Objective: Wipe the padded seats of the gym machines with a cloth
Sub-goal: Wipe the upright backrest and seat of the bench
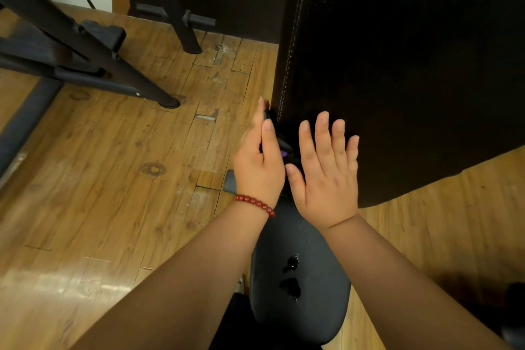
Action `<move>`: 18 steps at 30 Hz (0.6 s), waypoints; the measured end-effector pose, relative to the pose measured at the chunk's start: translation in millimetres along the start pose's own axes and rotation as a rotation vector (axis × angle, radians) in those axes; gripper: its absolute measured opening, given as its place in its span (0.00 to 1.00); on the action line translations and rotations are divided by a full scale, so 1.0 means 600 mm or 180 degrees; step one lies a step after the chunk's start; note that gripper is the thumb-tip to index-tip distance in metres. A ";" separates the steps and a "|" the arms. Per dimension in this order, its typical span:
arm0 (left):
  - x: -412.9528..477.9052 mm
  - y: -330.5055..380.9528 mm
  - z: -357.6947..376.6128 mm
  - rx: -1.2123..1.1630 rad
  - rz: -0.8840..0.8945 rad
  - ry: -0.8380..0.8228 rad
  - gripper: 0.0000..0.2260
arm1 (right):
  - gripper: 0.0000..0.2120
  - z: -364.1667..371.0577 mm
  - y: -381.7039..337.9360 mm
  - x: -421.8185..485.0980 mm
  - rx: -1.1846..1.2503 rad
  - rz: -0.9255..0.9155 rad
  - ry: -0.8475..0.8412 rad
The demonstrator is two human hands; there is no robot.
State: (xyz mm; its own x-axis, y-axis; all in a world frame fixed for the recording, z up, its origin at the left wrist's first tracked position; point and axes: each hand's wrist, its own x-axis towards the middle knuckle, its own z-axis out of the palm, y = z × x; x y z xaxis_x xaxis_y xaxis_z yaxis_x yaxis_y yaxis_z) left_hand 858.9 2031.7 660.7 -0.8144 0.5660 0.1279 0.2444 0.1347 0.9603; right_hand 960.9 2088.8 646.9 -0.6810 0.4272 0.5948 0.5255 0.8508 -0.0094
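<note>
- At centre of frame: right hand (326, 176), fingers straight and spread, palm down, laid over the lower corner of the back pad (397, 65); contact probable, not certain.
- Just left of it: left hand (258, 162), red bead bracelet (254, 203) at the wrist, thumb and fingers pinching a small dark object (279, 142) with a purple patch; identity not discernible.
- Upper right, filling much of the frame: back pad again, black, textured cover, pale stitched seam (292, 45) down its left edge.
- Lower centre, beneath both forearms: padded seat (312, 307), dark grey, narrow, rounded, bearing two glossy dark blots (291, 263), apparently liquid, on its top face.
- No cloth visible anywhere; perhaps hidden, perhaps not yet in hand.
- Upper left: black machine frame (71, 45) standing on the wooden floor (113, 179).
- Handling, as judged: padding soft and yielding under pressure, cover smooth and probably slick where wet; both pads fixed to the machine, hence nothing to lift.
- Grip, as judged: cloth best bunched under a flat palm and pressed along the seat toward the back pad, through the blots; free hand best set on the pad's edge near the seam for steadiness.
- Risk, as judged: liquid pushed over the seat's rim onto the floor if swept too fast.
</note>
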 end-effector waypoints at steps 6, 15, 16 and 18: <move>-0.007 -0.040 0.003 0.0181 0.0034 -0.0242 0.15 | 0.30 0.022 -0.007 -0.044 0.0038 -0.0011 -0.0280; -0.004 -0.030 -0.010 0.0152 0.0291 -0.0274 0.15 | 0.33 0.053 -0.019 -0.065 0.0024 0.0177 -0.0371; -0.001 -0.033 -0.007 0.0139 0.0296 -0.0271 0.15 | 0.34 0.055 -0.016 -0.065 0.0000 0.0149 -0.0342; -0.001 -0.054 -0.001 0.0206 0.0178 -0.0314 0.15 | 0.33 0.057 -0.014 -0.065 -0.0026 0.0144 -0.0335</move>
State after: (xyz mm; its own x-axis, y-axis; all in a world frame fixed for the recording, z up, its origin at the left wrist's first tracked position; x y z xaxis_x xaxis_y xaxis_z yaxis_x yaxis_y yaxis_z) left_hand 851.1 2026.5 629.9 -0.7436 0.6510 0.1526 0.3240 0.1511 0.9339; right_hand 965.6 2075.1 596.2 -0.7060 0.4952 0.5063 0.5607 0.8275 -0.0276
